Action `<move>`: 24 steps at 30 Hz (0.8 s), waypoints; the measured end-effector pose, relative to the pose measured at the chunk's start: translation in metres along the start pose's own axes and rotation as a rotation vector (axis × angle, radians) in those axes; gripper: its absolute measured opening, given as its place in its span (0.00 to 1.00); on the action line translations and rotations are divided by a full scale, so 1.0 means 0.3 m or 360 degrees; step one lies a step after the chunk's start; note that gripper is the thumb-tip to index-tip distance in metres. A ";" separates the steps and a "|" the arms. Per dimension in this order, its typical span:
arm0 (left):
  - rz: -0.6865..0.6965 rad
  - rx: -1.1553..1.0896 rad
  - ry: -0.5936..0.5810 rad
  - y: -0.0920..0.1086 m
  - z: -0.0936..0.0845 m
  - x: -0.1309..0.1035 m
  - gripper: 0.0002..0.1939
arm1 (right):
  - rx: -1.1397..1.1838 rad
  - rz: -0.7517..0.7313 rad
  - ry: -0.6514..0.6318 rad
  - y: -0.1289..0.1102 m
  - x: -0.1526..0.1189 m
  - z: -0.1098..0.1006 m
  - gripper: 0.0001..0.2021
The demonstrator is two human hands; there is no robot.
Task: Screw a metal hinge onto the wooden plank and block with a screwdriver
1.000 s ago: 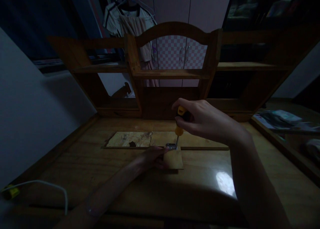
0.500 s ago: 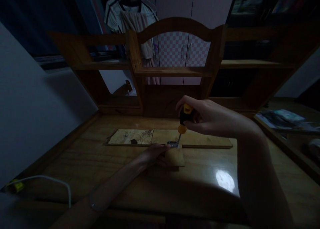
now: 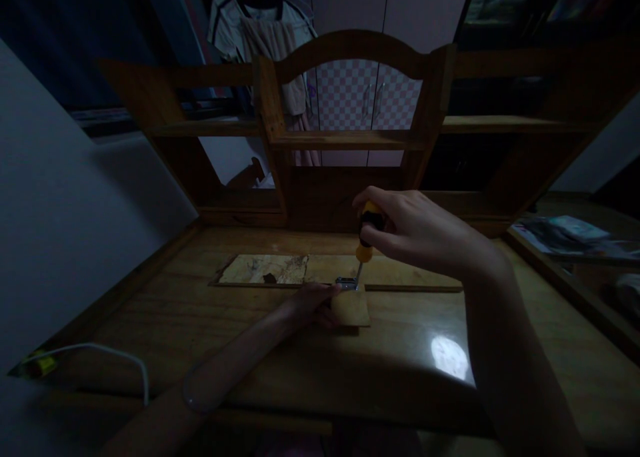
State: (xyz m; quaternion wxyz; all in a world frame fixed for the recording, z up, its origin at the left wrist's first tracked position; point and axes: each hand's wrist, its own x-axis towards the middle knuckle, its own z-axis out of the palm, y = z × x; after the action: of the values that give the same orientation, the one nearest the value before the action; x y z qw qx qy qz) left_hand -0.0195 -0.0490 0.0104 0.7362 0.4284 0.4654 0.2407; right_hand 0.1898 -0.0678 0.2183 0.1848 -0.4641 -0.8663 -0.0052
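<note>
My right hand (image 3: 400, 224) is closed around the yellow and black handle of a screwdriver (image 3: 367, 249). Its shaft slants down, and the tip meets a small metal fitting, perhaps a hinge (image 3: 346, 284), at the far edge of a small wooden board (image 3: 351, 308). From the left, my left hand (image 3: 315, 302) grips that board, with a fingertip near the metal piece. Any screw under the tip is too small to make out. Just behind lies a long wooden plank (image 3: 390, 272), its left part stained and peeling.
A wooden desk (image 3: 240, 337) carries a shelf unit (image 3: 345, 139) along its back. On the left, a white cable (image 3: 100, 348) curves beside a yellow object (image 3: 43, 364). Papers (image 3: 570, 234) lie at the right. Clothes (image 3: 273, 30) hang behind.
The handle and my right fingers have turned a little, with the wrist slightly lower. The screwdriver tip stays at the metal fitting, and my left hand keeps its hold. The view has shifted slightly.
</note>
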 end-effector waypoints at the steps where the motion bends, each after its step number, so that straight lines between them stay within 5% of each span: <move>1: 0.0002 -0.0001 0.0000 0.000 -0.001 0.001 0.23 | 0.0006 -0.0012 0.0012 0.002 0.003 0.005 0.12; 7: 0.0007 -0.0025 0.0011 -0.007 -0.007 0.006 0.22 | -0.0344 0.0089 0.0183 -0.008 0.015 0.035 0.13; 15: 0.0037 -0.0006 -0.0045 -0.012 -0.016 0.013 0.21 | 0.0029 -0.0037 0.0010 -0.006 0.014 0.005 0.12; 24: 0.0021 -0.0011 0.0005 0.006 0.002 -0.002 0.20 | -0.0288 0.0097 0.0154 -0.031 0.003 0.019 0.12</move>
State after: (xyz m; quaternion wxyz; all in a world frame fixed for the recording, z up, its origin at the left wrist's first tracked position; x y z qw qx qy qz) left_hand -0.0191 -0.0489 0.0123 0.7354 0.4284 0.4628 0.2478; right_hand 0.1801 -0.0713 0.2148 0.1838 -0.5044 -0.8377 -0.1003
